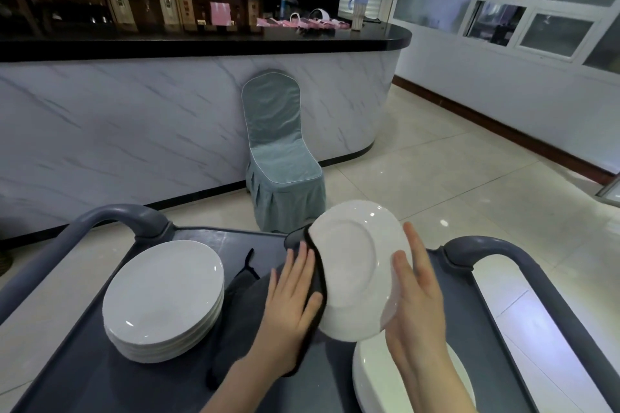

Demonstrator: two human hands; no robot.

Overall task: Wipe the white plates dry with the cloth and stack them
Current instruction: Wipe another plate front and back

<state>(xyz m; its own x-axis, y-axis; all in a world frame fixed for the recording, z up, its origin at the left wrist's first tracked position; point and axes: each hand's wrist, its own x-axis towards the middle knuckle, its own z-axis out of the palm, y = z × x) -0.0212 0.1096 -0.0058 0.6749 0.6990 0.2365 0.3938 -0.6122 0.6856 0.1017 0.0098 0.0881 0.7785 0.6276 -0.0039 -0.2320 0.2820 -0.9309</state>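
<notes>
Since the lower-right plates sit nearest, at the bottom right of the frame directly under the right hand, they are probably the pile awaiting wiping. That hand pinches the right rim of the held plate, thumb on the near face and straight fingers behind. The plate hangs tilted at centre right, above the grey cart. The left hand lies spread and flat, pressing the dark cloth over the plate's left edge. The left stack stands at lower left, beyond the left hand, so setting the plate down means carrying it leftward across the cloth; the left hand is the nearer 1. Farther off are a covered chair and a marble-fronted counter.
</notes>
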